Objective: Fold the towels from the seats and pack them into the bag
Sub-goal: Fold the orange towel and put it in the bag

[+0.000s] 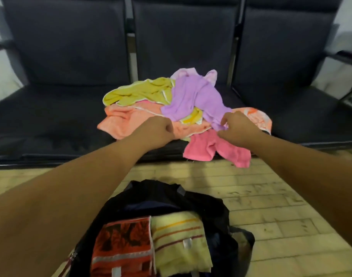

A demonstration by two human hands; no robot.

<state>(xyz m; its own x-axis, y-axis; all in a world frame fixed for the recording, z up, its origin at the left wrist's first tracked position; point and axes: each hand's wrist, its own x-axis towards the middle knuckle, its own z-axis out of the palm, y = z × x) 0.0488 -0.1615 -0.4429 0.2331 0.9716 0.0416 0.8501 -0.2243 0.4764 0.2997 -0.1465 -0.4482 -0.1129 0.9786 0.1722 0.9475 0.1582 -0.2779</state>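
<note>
A heap of loose towels lies on the middle dark seat (191, 47): a yellow-green towel (139, 92), a purple towel (193, 96), a peach towel (119, 118) and a pink towel (207, 146) that hangs over the seat's front edge. My right hand (238, 126) pinches the lower tip of the purple towel. My left hand (158, 129) is a curled fist just over the peach towel, with nothing visible in it. On the floor below, the open black bag (167, 198) holds a folded red patterned towel (121, 244) and a folded pale yellow striped towel (177, 236), side by side.
Dark padded seats flank the heap, the left seat (51, 120) and the right seat (303, 116). An orange-and-white patterned cloth (255, 116) lies at the heap's right edge. Tiled floor (271, 196) runs between the seats and the bag.
</note>
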